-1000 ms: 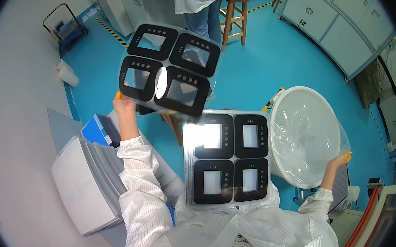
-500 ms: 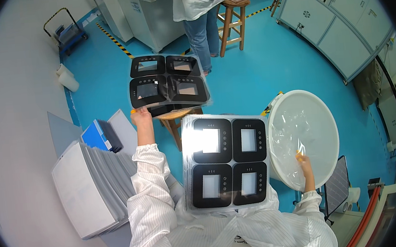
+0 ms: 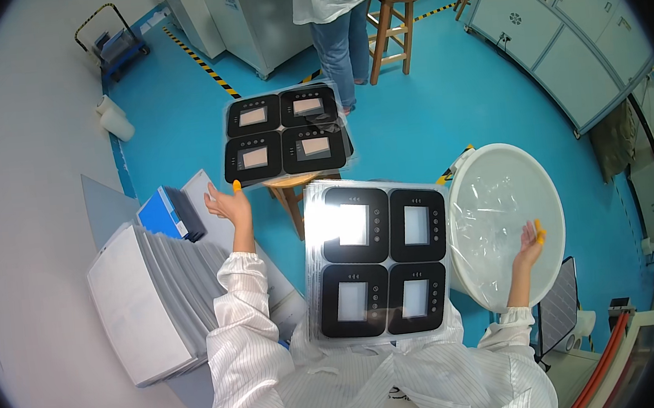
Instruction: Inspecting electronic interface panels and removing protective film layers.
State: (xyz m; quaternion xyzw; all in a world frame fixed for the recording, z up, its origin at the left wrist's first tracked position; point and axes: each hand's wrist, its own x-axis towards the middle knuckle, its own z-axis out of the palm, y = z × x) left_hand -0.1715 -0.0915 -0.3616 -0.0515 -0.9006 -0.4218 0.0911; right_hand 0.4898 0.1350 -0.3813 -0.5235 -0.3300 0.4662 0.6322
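Observation:
On my lap lies a stack of clear plastic sheets (image 3: pixel 379 258), the top one bearing black panels with rectangular windows. Farther off, a second stack of black-panelled sheets (image 3: pixel 284 132) rests on a wooden stool (image 3: pixel 289 200). Just short of that stack's near left corner is my left hand (image 3: pixel 230 205), fingers spread, a yellow cot on one fingertip, holding nothing. My right hand (image 3: pixel 530 246) hovers over a white round bin (image 3: pixel 555 213) holding crumpled clear film (image 3: pixel 486 224). Its fingers are apart and empty, with yellow cots on them.
To my left stand a thick pile of pale sheets (image 3: pixel 136 301) and a blue box (image 3: pixel 162 220). Ahead, a person (image 3: pixel 338 38) stands beside another wooden stool (image 3: pixel 396 24). White rolls (image 3: pixel 116 122) lie by the wall, and grey cabinets (image 3: pixel 531 35) line the far right.
My left hand has let go of the far stack, which now lies flatter on the stool. My right hand has opened, released the clear film over the bin, and moved right.

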